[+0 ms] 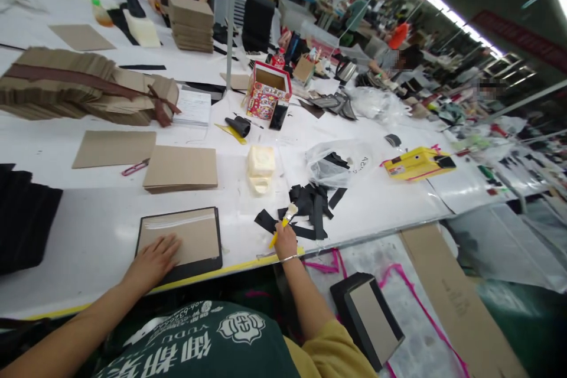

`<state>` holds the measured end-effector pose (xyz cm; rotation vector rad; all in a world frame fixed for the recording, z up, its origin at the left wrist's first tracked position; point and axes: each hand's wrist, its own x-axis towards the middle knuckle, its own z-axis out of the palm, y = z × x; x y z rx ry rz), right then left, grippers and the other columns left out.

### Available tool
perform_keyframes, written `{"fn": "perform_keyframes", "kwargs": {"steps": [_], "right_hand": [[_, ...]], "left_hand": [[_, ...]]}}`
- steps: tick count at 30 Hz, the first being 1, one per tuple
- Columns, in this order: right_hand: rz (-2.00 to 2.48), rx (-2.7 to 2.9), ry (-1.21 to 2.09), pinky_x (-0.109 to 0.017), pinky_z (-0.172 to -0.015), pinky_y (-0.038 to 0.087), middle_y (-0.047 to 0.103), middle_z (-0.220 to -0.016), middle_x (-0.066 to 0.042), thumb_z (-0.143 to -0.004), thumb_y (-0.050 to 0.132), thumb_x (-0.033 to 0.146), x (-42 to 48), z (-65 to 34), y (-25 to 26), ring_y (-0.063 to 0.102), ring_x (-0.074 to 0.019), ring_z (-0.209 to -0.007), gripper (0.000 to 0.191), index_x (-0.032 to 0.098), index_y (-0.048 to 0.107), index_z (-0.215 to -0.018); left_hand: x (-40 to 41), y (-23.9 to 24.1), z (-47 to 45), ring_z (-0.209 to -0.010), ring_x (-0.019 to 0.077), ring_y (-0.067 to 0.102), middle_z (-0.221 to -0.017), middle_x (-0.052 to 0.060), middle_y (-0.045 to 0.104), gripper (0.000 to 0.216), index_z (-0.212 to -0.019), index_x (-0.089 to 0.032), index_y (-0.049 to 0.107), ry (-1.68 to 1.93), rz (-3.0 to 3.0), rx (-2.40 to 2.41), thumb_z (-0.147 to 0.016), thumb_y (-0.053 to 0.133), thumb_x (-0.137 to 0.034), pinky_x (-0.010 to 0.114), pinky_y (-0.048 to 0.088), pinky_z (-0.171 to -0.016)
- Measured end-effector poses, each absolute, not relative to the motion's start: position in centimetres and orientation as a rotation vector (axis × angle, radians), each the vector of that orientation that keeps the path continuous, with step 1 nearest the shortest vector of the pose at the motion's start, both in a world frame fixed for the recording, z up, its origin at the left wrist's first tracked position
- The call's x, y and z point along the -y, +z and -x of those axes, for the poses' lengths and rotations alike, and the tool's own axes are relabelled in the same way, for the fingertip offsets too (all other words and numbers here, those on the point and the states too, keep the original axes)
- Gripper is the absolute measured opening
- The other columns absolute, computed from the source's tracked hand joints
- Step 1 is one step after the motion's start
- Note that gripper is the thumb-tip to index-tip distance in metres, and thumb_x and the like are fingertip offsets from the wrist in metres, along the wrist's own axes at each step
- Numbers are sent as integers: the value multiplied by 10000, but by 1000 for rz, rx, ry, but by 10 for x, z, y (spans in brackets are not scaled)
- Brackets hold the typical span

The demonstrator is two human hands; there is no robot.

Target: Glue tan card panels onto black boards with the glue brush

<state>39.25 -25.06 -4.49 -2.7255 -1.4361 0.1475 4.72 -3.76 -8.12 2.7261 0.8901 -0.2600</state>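
My left hand (153,258) lies flat with fingers spread on a brown cardboard panel (186,235) that rests on a black sheet (179,243) near the table's front edge. My right hand (285,241) is closed around the yellow handle of a small brush (283,223), its pale bristles pointing away from me toward a heap of black strips (310,208). A thin bracelet circles my right wrist.
A stack of brown cards (181,169) and a single card (114,148) lie beyond the panel, with pink scissors (135,167) between. A pale glue tub (260,168), a plastic bag (333,163), a yellow box (416,163), tied cardboard bundles (84,87). Another person works at the far end.
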Motion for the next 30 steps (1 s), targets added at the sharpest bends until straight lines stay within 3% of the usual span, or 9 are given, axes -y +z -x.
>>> {"fn": "perform_keyframes", "kwargs": {"steps": [7, 13, 19, 22, 26, 28, 30], "right_hand": [[2772, 1496, 206, -297, -767, 350, 572, -799, -88, -832, 378, 94, 255, -420, -73, 512, -178, -793, 252, 135, 540, -1020], [2705, 1644, 234, -274, -750, 360, 573, -841, -94, -829, 434, 160, 257, -421, -59, 511, -183, -819, 225, 150, 521, -1037], [2735, 1765, 285, -280, -726, 369, 587, -821, -100, -813, 398, 85, 252, -426, -52, 525, -182, -790, 238, 152, 521, -1005], [2718, 1649, 267, -279, -702, 380, 586, -777, -83, -804, 400, 104, 242, -421, -43, 540, -177, -751, 213, 149, 511, -980], [2338, 1312, 397, -269, -638, 422, 569, -754, -38, -762, 443, 189, 218, -385, -12, 569, -160, -679, 176, 159, 462, -934], [2081, 1262, 568, -259, -629, 445, 560, -766, -13, -729, 479, 217, 202, -358, 6, 577, -137, -661, 230, 173, 431, -950], [1886, 1267, 764, -240, -615, 455, 549, -756, 13, -707, 506, 225, 185, -332, 21, 577, -112, -637, 254, 191, 416, -942]], "left_hand": [[37, -75, -53, -1236, 278, 328, -1359, 74, 386, 467, -1229, -216, 478, -297, -2712, -900, -781, 432, -339, 414, 300, -979], [34, -64, -58, -1237, 280, 328, -1358, 97, 381, 515, -1233, -186, 472, -346, -2643, -890, -731, 487, -303, 401, 285, -1003], [33, -59, -58, -1252, 287, 308, -1381, 105, 344, 539, -1257, -166, 448, -426, -2646, -872, -733, 492, -282, 386, 262, -1021], [34, -52, -62, -1244, 310, 312, -1378, 112, 346, 550, -1257, -169, 442, -463, -2618, -916, -725, 512, -285, 443, 267, -1005], [47, -21, -93, -1251, 304, 298, -1387, 130, 321, 592, -1282, -160, 393, -158, -2538, -966, -722, 528, -296, 471, 237, -1015], [57, 0, -118, -1218, 257, 354, -1373, 131, 338, 617, -1305, -155, 351, 103, -2370, -826, -741, 514, -346, 398, 304, -994], [64, 18, -142, -1028, 207, 521, -1316, 117, 411, 655, -1307, -195, 338, 210, -2093, -753, -715, 545, -383, 335, 432, -854]]}}
